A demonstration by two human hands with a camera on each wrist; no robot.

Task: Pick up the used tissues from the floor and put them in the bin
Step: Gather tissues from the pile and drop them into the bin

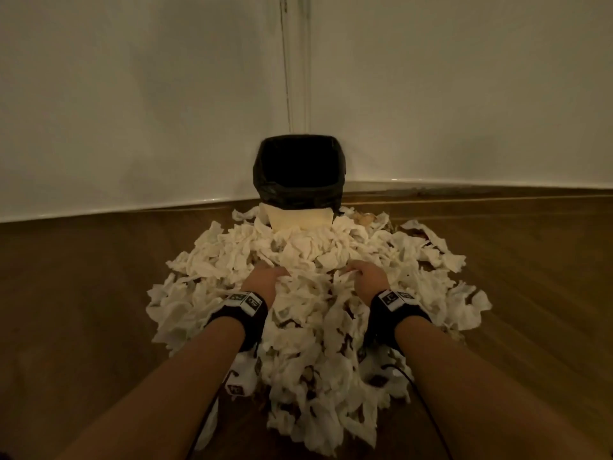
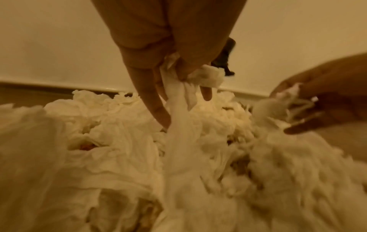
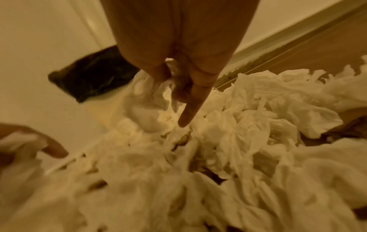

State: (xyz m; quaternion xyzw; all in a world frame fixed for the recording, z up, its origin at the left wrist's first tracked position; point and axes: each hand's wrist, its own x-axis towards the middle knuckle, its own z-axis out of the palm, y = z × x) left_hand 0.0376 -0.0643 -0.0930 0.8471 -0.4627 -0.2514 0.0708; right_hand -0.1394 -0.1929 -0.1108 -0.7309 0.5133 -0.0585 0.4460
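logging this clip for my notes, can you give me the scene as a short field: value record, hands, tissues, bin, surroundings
left hand: left hand grips a bunch of tissues
right hand: right hand grips tissues too
tissues: big crumpled white tissue pile on the wooden floor, some stained brown
bin: bin with black liner, upright in the wall corner, beyond the pile; its inside too dark to see
task progress: most tissues not yet binned
wrists: black wristbands with cameras

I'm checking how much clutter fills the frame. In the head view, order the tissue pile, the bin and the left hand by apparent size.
1. Tissue pile, by far the largest.
2. Bin.
3. Left hand, smallest, partly buried in tissues and nearer the camera than the bin.
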